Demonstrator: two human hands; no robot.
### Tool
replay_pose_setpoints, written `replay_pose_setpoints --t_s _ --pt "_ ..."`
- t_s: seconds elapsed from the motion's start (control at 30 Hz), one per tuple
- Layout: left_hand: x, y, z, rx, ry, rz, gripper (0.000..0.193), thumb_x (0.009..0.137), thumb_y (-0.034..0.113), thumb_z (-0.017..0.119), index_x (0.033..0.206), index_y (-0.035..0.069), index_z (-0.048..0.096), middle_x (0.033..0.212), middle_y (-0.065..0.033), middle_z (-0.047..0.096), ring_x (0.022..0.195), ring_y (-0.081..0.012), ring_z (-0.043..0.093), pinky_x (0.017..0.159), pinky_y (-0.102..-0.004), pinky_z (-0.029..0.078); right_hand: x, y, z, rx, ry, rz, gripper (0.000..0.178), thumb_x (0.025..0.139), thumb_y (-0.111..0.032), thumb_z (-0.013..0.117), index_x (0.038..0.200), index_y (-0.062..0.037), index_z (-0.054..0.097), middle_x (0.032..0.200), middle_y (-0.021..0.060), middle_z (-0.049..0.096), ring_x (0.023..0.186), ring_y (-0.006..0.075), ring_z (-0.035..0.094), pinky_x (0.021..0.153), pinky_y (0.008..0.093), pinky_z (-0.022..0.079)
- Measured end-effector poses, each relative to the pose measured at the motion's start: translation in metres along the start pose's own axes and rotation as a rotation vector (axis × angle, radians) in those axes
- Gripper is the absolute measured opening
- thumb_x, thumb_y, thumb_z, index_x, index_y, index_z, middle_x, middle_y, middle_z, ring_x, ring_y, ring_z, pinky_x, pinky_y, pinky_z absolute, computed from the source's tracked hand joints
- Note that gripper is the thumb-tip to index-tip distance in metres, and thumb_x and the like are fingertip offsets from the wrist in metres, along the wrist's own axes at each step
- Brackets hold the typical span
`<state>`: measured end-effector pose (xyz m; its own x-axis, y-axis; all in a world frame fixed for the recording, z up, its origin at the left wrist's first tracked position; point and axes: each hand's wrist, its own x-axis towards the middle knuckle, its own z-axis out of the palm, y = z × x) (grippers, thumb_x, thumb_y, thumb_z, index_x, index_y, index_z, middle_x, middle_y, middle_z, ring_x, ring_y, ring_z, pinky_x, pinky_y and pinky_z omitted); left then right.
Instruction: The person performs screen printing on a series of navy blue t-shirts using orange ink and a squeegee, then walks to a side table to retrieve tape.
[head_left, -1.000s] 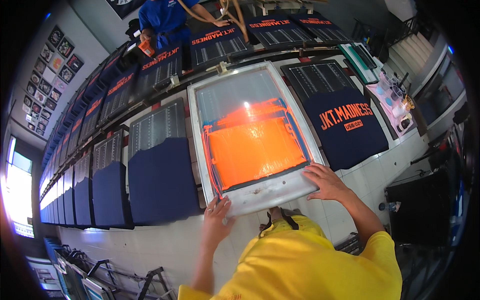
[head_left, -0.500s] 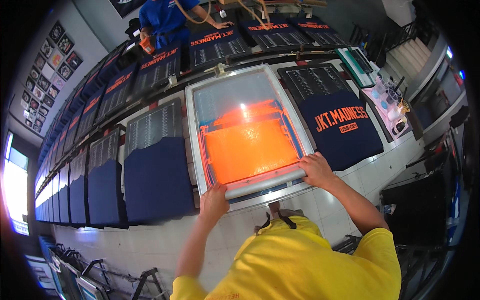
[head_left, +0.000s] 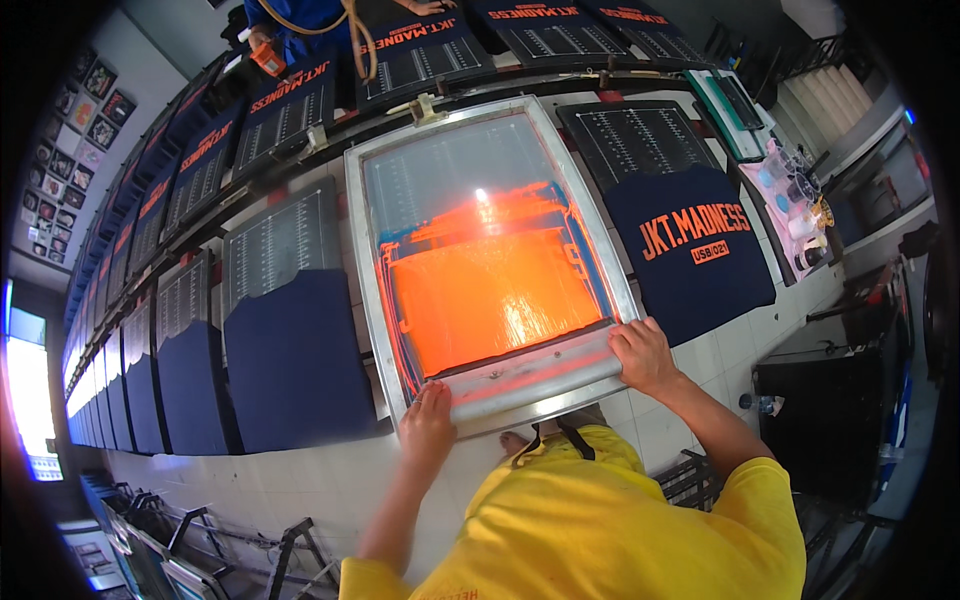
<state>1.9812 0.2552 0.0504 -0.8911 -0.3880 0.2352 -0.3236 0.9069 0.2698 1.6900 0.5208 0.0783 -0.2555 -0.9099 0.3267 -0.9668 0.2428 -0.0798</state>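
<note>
A silk-screen frame (head_left: 362,262) with metal bars lies in front of me, its lower mesh covered in bright orange ink (head_left: 490,300). Across its near end rests a wide metal-handled squeegee (head_left: 535,372), the flat face of its handle showing upward. My left hand (head_left: 428,418) is closed on the left end of the handle. At the right end my right hand (head_left: 643,353) grips it too, thumb and fingers curled over the edge. The squeegee's blade is mostly hidden at the edge of the ink. What lies under the ink is covered.
To the right, a dark blue shirt (head_left: 690,285) with an orange print lies on a board; plain dark blue shirts (head_left: 295,350) line the left. Beyond the rail (head_left: 280,165), a person in blue (head_left: 310,35) holds an orange object. Cups stand on a pink-covered stand (head_left: 790,215).
My hands and the squeegee have come slightly nearer to me, and its handle has tilted so more of its flat face shows. The whole view has shifted a little.
</note>
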Motion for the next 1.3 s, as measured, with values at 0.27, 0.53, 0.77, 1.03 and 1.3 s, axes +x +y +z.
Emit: replay_pose_setpoints --t_s 0.27,0.53,0.77,1.03,1.3 --pt "0.092 -0.038 0.004 0.049 0.011 0.014 0.041 0.068 -0.004 0.062 0.108 0.003 0.063 0.112 -0.0111 0.065 0.091 -0.0292 0.07 0.075 -0.0387 0.06 0.093 0.06 0.022 -0.019 -0.036 -0.056 0.025 0.056 -0.003 0.071 0.079 -0.0053 0.06 0.087 0.0073 0.062 0.082 0.0248 0.059 0.078 0.0391 0.043" --pt "0.186 -0.077 0.003 -0.031 0.001 -0.04 0.027 0.074 -0.001 0.064 0.1 0.003 0.068 0.095 -0.0137 0.069 0.082 -0.0344 0.069 0.073 -0.043 0.058 0.192 0.106 0.037 -0.023 -0.16 0.007 0.019 0.064 -0.007 0.074 0.081 -0.0059 0.065 0.084 0.0082 0.067 0.087 0.0259 0.065 0.082 0.0385 0.044" --pt "0.208 -0.082 -0.016 0.057 -0.089 -0.083 0.025 0.075 0.003 0.065 0.1 0.005 0.07 0.096 -0.0154 0.069 0.085 -0.0344 0.07 0.075 -0.0446 0.057 0.203 0.11 0.034 -0.031 -0.136 0.009 0.015 0.066 -0.008 0.073 0.079 -0.007 0.065 0.082 0.0079 0.066 0.087 0.027 0.064 0.083 0.0406 0.043" --pt "0.084 -0.039 -0.039 -0.075 -0.047 -0.125 0.036 0.069 -0.005 0.064 0.104 0.005 0.067 0.097 -0.0145 0.068 0.089 -0.035 0.068 0.075 -0.0432 0.056 0.1 0.042 0.001 0.018 -0.061 -0.062 0.021 0.061 -0.003 0.07 0.08 -0.0074 0.063 0.089 0.0064 0.064 0.085 0.0259 0.06 0.079 0.0394 0.04" --pt "-0.001 -0.005 -0.031 -0.079 -0.064 -0.1 0.037 0.066 -0.006 0.063 0.102 0.004 0.066 0.109 -0.006 0.066 0.098 -0.025 0.068 0.077 -0.0356 0.059 0.018 -0.016 -0.01 0.075 -0.092 -0.001 0.026 0.062 -0.001 0.067 0.087 -0.0044 0.063 0.094 0.0062 0.063 0.085 0.0253 0.059 0.076 0.0391 0.04"
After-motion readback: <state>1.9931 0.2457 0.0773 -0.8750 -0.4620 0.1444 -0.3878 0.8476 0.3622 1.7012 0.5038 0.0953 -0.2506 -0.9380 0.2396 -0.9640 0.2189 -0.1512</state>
